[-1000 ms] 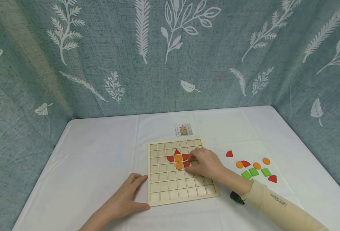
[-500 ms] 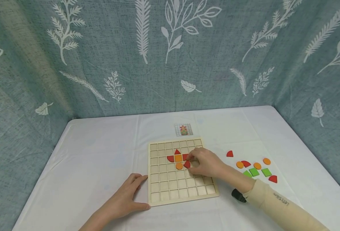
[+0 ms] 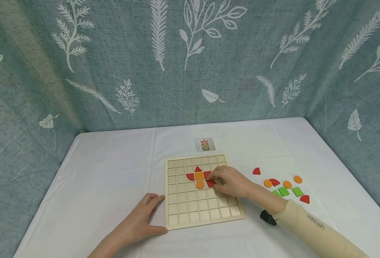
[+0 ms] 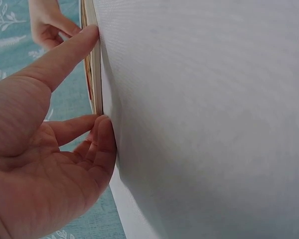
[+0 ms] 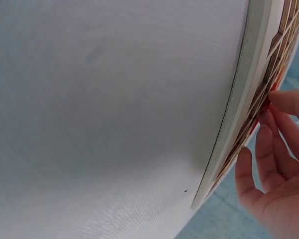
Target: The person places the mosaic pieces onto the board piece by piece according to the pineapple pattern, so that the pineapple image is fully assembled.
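Observation:
A square wooden grid board (image 3: 183, 207) lies on the white table. Set in its cells are a red triangle (image 3: 198, 169), an orange square (image 3: 199, 176), a red quarter circle (image 3: 190, 176) to the left, a partly covered red piece (image 3: 207, 174) to the right, and an orange disc (image 3: 200, 185). My right hand (image 3: 230, 181) pinches another red quarter-circle tile (image 3: 210, 183) between thumb and fingers, low over the cells right of the disc. My left hand (image 3: 140, 218) touches the board's left edge, its thumb (image 4: 72, 52) at the near corner and fingertips farther up the side.
Right of the board lie loose red quarter circles (image 3: 256, 171), orange discs (image 3: 287, 184) and green squares (image 3: 298, 192). A small pattern card (image 3: 205, 144) sits behind the board. A black object (image 3: 268, 217) lies beside the right sleeve (image 3: 316, 224), which partly covers it.
The red quarter-circle tile has turned and shifted slightly right under the right hand's fingers. The right fingertips have shifted around it. The left hand and board have stayed put.

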`<state>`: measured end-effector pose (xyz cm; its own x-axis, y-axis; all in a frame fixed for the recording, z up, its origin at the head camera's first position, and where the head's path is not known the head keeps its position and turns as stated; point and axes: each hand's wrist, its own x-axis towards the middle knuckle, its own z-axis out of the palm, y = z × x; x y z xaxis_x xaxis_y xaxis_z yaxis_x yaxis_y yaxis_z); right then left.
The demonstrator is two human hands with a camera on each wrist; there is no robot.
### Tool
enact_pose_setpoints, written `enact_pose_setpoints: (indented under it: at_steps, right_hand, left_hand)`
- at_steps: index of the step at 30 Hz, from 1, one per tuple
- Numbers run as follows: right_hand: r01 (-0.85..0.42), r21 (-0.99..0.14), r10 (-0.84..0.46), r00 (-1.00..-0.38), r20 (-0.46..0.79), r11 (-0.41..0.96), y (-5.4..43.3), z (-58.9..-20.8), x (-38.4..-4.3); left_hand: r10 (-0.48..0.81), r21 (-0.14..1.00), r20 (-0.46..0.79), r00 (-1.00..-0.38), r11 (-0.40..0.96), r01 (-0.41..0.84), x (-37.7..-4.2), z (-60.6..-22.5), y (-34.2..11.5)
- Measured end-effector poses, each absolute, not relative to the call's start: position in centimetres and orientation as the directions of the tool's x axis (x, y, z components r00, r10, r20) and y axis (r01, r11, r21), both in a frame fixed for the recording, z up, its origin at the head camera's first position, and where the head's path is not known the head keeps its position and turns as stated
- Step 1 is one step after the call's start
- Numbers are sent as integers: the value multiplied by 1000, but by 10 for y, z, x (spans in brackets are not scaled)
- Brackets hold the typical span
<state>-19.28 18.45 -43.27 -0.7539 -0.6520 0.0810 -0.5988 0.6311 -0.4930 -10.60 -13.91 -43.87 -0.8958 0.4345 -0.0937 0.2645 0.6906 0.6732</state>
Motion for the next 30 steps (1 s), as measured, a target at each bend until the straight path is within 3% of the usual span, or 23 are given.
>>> enact_pose_setpoints:
  at_steps: [30]
  right_hand:
    - [-539, -606, -611, -785, 108, 585, 182, -437, -192]
  left_hand:
    - [440, 671, -86, -894, 689, 275, -106, -440, -141]
